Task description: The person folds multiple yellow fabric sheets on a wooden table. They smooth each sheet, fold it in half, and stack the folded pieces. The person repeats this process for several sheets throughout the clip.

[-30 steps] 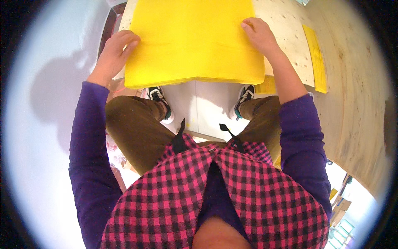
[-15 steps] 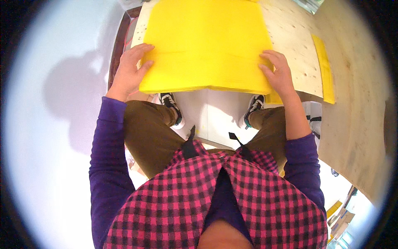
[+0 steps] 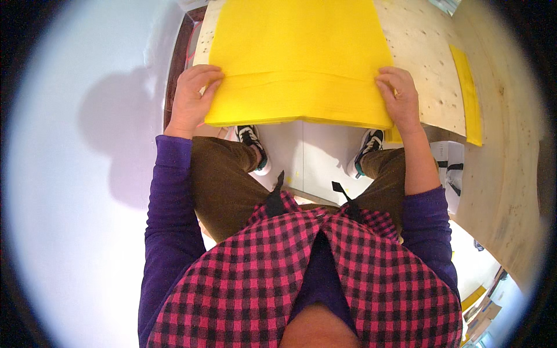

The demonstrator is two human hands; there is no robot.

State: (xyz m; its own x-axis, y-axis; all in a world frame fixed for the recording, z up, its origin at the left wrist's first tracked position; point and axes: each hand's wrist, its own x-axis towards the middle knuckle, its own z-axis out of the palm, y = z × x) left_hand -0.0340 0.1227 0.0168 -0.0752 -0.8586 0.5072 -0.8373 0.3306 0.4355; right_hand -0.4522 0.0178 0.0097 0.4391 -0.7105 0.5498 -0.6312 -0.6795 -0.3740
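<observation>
A stack of yellow felt-like cloth sheets (image 3: 301,46) lies before me, its layered near edge hanging slightly over the table edge. My left hand (image 3: 196,95) is at the left side of the stack, its thumb and fingers closed on the top sheet's edge. At the opposite side my right hand (image 3: 400,95) likewise pinches the sheet between thumb and fingertips. Between the two hands a low crease runs across the yellow cloth, and the strip nearest me lies below it. The far end of the cloth is cut off by the picture's upper rim.
Under the cloth is a pale wooden board tabletop (image 3: 426,75). A narrow yellow strip (image 3: 469,98) lies on its right, beside a large plywood panel (image 3: 499,168). A white wall (image 3: 81,191) stands close on my left. My shoes (image 3: 366,148) show on the floor below.
My fingers have closed at both side edges of the yellow cloth, where they were spread wider before. A crease across the sheet now stands out more. The whole view has shifted slightly.
</observation>
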